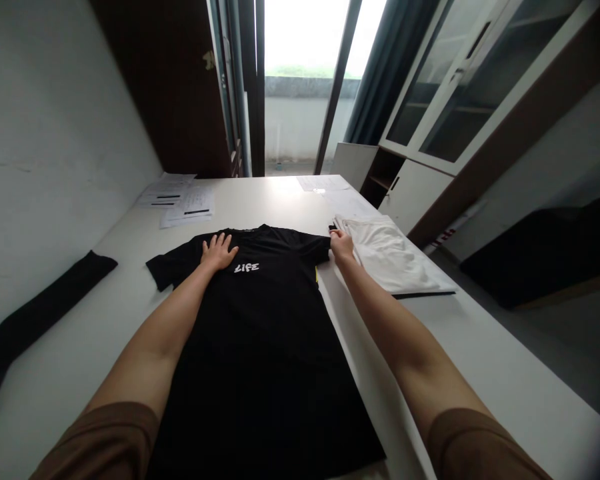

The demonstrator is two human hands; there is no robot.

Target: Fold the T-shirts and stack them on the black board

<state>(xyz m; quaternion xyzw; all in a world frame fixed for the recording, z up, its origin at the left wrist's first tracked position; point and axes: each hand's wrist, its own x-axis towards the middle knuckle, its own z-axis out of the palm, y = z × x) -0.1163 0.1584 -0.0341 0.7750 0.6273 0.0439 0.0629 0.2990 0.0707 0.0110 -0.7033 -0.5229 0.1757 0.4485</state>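
A black T-shirt (270, 347) with small white lettering on its chest lies spread out on the white table (115, 347), its collar pointing away from me. My left hand (219, 253) rests flat on the shirt's upper left chest, fingers spread. At the end of the right sleeve, my right hand (341, 244) is closed, pinching the sleeve's edge. A sliver of yellow shows beside the shirt, under that sleeve. Just right of my right hand sits a folded pile of white cloth (390, 257) with a black edge beneath it.
Printed papers (187, 203) lie at the table's far left, and more sheets (325, 185) at its far end. A dark garment (45, 310) stretches along the left side. Beyond stand a glass door (300, 87) and, to the right, a white cabinet (445, 87).
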